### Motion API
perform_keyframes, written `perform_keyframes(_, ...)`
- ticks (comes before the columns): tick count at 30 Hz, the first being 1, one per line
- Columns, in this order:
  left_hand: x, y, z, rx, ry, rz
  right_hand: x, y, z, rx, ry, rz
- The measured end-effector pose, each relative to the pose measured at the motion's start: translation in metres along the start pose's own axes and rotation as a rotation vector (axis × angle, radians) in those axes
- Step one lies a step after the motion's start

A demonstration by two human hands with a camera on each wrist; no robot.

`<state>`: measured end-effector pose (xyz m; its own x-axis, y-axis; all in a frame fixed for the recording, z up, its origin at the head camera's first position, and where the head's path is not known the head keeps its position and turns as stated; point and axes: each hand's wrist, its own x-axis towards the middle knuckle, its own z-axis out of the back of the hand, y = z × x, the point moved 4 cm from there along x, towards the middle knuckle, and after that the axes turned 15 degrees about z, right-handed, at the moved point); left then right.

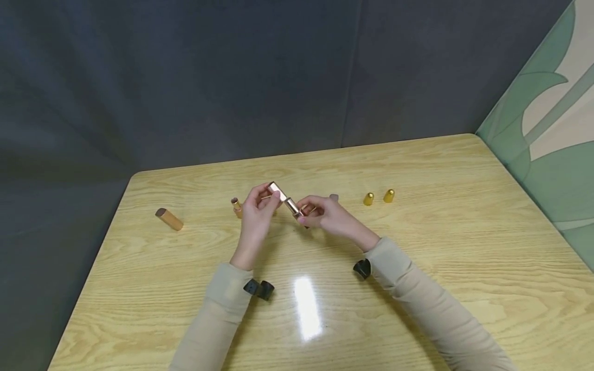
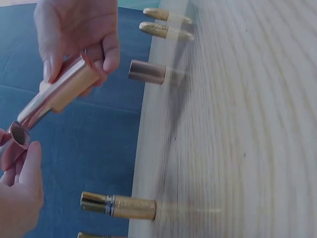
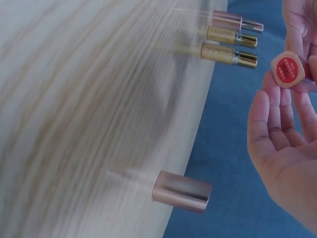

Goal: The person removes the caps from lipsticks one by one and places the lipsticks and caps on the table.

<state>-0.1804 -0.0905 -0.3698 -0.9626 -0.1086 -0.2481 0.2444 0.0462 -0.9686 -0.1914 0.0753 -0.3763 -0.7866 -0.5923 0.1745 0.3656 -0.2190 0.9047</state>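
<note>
In the head view my left hand (image 1: 257, 214) pinches a shiny rose-gold lipstick cap (image 1: 277, 190) between thumb and fingers. My right hand (image 1: 330, 215) grips the base of a rose-gold lipstick (image 1: 293, 206), its metal inner tube pointing at the cap. Both are held above the table, tilted. In the left wrist view the cap's open mouth (image 2: 20, 135) is right at the end of the inner tube. The right wrist view shows the square base with a red label (image 3: 288, 69). Part of the lipstick is hidden by my right fingers.
Two gold bullet-shaped caps (image 1: 368, 199) stand at the right on the wooden table (image 1: 417, 304). A rose-gold cap (image 3: 182, 191) stands behind my right hand. Uncapped gold lipsticks (image 3: 218, 53) and a rose-gold one (image 3: 228, 21) stand nearby. A copper-coloured tube (image 1: 169, 219) is at the left.
</note>
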Motion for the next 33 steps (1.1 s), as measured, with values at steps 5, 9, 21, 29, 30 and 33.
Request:
perform_keyframes(5,0.001,-0.002,0.011,0.005,-0.039,-0.009,0.001,-0.002,0.002,-0.016,-0.015,0.027)
perform_keyframes(9,0.001,-0.003,0.020,0.030,-0.071,-0.035,0.001,-0.003,0.004,-0.010,-0.024,0.051)
perform_keyframes(21,0.003,-0.008,0.048,0.027,-0.114,-0.047,-0.001,-0.005,0.011,-0.021,-0.056,-0.019)
perform_keyframes(29,0.006,-0.006,0.062,0.054,-0.160,-0.027,-0.003,-0.004,0.018,-0.020,-0.097,-0.017)
perform_keyframes(30,0.007,-0.006,0.064,0.056,-0.165,-0.022,-0.003,-0.005,0.019,-0.019,-0.099,-0.017)
perform_keyframes(33,0.007,-0.005,0.067,0.062,-0.188,-0.018,-0.003,-0.006,0.020,-0.012,-0.104,-0.021)
